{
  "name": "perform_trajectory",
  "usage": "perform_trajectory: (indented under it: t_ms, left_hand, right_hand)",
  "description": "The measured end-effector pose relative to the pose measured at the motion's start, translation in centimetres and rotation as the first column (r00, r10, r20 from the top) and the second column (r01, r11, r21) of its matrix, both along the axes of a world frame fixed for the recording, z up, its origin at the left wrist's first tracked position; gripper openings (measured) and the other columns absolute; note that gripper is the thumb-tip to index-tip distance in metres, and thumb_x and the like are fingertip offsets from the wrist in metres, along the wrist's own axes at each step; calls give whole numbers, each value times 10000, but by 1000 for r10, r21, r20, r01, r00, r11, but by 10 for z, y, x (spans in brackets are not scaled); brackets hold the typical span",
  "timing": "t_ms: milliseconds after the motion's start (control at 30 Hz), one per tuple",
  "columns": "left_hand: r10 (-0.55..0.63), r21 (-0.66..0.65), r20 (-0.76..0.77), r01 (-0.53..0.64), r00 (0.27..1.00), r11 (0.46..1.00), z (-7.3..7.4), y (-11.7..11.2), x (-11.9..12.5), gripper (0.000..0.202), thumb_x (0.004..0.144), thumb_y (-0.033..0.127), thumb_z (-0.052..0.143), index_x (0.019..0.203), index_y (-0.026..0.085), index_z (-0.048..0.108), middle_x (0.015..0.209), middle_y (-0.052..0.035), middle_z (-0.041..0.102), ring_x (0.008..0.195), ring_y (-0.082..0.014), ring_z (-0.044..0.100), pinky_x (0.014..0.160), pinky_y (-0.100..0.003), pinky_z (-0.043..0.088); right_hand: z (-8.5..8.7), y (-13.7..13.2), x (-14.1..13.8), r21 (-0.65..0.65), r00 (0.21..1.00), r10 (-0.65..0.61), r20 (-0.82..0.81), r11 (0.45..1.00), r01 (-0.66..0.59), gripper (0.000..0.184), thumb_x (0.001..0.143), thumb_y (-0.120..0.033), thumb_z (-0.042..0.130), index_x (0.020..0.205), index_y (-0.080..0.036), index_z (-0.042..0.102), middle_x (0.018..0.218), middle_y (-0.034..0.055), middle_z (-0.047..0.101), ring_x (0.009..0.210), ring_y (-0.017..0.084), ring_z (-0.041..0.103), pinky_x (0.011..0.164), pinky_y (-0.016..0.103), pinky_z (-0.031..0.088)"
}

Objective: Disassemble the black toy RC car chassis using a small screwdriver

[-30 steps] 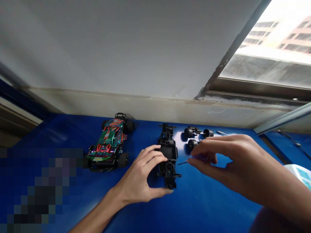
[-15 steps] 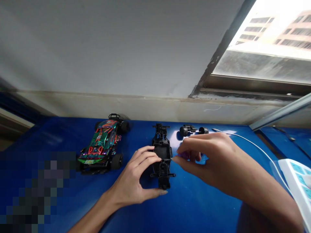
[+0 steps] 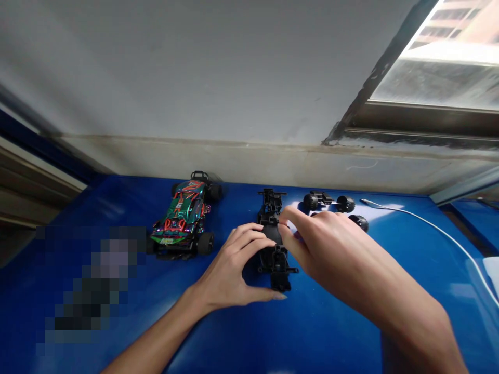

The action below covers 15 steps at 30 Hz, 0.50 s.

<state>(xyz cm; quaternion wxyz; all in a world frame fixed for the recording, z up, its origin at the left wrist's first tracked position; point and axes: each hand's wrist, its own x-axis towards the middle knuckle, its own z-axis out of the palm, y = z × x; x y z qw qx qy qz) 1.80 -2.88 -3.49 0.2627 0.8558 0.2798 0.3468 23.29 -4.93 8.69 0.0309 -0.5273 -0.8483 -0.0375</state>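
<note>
A long black toy car chassis [image 3: 279, 254] lies on the blue table. My left hand [image 3: 237, 267] holds it, with fingers along its left side and the thumb at its near end. Over the chassis's middle, my right hand [image 3: 312, 236] is closed, with thumb and forefinger pinched at the right edge. What lies in that pinch is hidden. Just beyond the right hand are black wheeled parts [image 3: 326, 200], some of them partly covered by the hand. To the left of the chassis stands a shiny green and red toy car [image 3: 181, 215] with black wheels.
A white cable [image 3: 417, 221] curves over the blue table [image 3: 331, 327] on the right, towards a white object [image 3: 491, 275] at the edge. A wall [image 3: 218, 156] and a window run behind the table. A blurred-out patch covers the left side.
My right hand has moved in from beside the chassis to its middle. A purple thing glimpsed under its fingers is now mostly hidden. The view has shifted; my left hand keeps its hold.
</note>
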Motion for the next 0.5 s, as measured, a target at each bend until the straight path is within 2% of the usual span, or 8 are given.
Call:
perform_trajectory:
  t_ms: [100, 233, 300, 400, 500]
  left_hand:
    - [37, 20, -22, -37, 999, 999, -4, 1, -1, 911, 659, 650, 955, 1387, 225, 611, 1453, -192, 624, 1388, -404, 576, 1157, -607, 500]
    - [62, 1, -76, -62, 995, 998, -4, 4, -2, 907, 613, 704, 949, 1315, 205, 667, 1600, -234, 526, 1496, -449, 500, 1200, -641, 447]
    - [44, -11, -87, -45, 995, 999, -2, 6, -1, 890, 604, 708, 951, 1283, 200, 679, 1604, -237, 541, 1515, -442, 495, 1205, -633, 442]
    - [37, -11, -83, -38, 996, 999, 0, 8, 0, 888, 579, 694, 968, 1258, 194, 691, 1580, -239, 576, 1505, -430, 520, 1190, -609, 462]
    - [41, -17, -85, -43, 996, 999, 2, 8, 0, 871, 575, 679, 977, 1255, 209, 705, 1597, -228, 561, 1511, -428, 515, 1192, -605, 457]
  right_hand:
    - [-3, -1, 1, -52, 999, 24, -49, 998, -26, 113, 1024, -223, 569, 969, -251, 664, 695, -22, 630, 494, 127, 491, 520, 320, 184]
    - [-8, -3, 8, -141, 997, 22, -75, 990, -33, 166, 959, -115, 566, 972, -253, 658, 696, -32, 635, 507, 120, 514, 521, 314, 218]
    - [-12, -3, 11, -151, 997, 28, -68, 988, -38, 279, 934, -82, 542, 1119, -254, 662, 671, -41, 616, 477, 119, 498, 507, 312, 212]
    - [-14, -4, 14, -117, 996, 40, -75, 992, -49, 493, 937, -68, 501, 1387, -257, 569, 692, -42, 641, 487, 129, 535, 503, 299, 237]
    - [-12, -3, 13, -55, 996, 35, -81, 998, -39, 531, 960, -108, 498, 1475, -239, 494, 817, 6, 716, 563, 145, 609, 522, 289, 284]
